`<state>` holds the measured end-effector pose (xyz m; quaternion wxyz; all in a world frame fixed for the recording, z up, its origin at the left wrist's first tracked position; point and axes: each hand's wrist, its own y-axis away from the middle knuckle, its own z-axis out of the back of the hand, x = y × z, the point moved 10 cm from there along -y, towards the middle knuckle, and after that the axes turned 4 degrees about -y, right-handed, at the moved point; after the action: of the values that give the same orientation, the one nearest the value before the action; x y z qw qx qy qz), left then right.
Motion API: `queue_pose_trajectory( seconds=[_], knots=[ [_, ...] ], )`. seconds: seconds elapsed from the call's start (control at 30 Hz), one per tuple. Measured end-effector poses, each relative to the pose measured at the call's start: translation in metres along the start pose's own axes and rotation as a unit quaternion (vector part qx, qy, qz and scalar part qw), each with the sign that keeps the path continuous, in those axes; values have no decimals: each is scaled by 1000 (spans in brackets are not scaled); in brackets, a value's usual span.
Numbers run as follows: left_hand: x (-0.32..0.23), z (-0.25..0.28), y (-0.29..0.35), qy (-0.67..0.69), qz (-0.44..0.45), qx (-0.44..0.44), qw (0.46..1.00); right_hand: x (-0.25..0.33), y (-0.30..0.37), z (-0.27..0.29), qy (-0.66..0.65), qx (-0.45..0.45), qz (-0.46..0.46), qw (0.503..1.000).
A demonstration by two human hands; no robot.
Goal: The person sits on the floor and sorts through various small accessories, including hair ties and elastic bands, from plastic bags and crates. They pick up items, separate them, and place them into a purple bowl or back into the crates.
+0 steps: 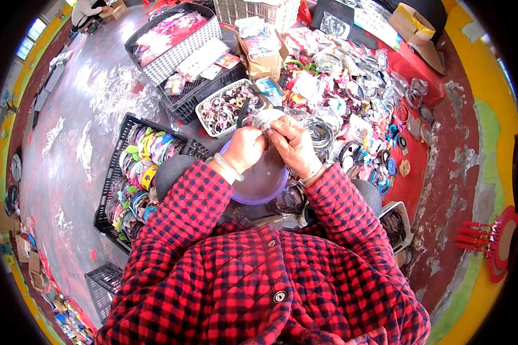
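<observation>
My left hand [244, 148], with a pale bangle on its wrist, is closed with the fingers curled in. My right hand [295, 145] pinches close against it, thumb and fingertips together. Between them both hands grip a whitish, crumpled plastic bag [264, 118], bunched up beyond the knuckles; whatever it holds cannot be made out. Directly below is a round purple basin [258, 198], partly covered by my hands and wrists. Just past my left hand stands a white basket [205, 122] of small multicoloured hair ties [227, 106].
At the left, a black crate [105, 215] holds colourful headbands [147, 172]. Beyond are a grey crate [181, 56] of packets and an open cardboard box [265, 65]. Bagged accessories [342, 86] pile up at right on red cloth [415, 161]. Another person [86, 12] crouches far left.
</observation>
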<state>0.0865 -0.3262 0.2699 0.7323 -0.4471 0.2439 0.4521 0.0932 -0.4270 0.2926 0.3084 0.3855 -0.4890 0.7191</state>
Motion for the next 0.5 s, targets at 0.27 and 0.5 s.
queue_pose_trajectory(
  seconds=[0.27,0.5],
  knots=[
    [0,-4,-5,143,59,48,987,-27,1,30,-68,-91,-95,989],
    [54,-6,5,239,99,-24,966,-1,2,-10,-144,110,-85,980]
  ],
)
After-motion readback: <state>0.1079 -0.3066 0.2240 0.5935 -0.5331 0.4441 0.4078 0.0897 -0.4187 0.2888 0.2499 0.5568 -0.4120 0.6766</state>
